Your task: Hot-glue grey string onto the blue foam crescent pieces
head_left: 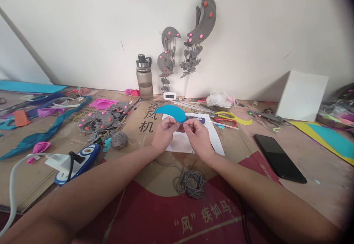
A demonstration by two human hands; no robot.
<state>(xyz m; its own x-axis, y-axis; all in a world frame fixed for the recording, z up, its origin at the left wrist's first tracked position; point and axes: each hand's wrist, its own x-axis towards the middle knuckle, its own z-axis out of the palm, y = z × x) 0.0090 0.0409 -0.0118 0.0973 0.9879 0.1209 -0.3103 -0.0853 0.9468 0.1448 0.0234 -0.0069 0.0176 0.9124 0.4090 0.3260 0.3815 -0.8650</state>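
Note:
In the head view both hands meet over white paper (177, 145) at the middle of the table. My left hand (165, 133) is closed, its thumb and fingers pinching the lower edge of a blue crescent-shaped piece (170, 111). The fingertips of my right hand (198, 135) are pressed together at the crescent's right end, almost touching the left ones; what they pinch is too small to name. Below the hands lies a loose coil of grey yarn (194, 185), from which a strand runs up to the left. A grey yarn ball (119, 139) sits left of my left hand.
Grey crescent hangings (206, 22) are on the wall. A water bottle (145, 79) and small clock (169, 96) stand at the back. Red-handled scissors (225, 121) lie behind my right hand, a phone (279, 158) to the right. At left are a power strip (80, 162) and grey yarn-covered crescents (101, 120).

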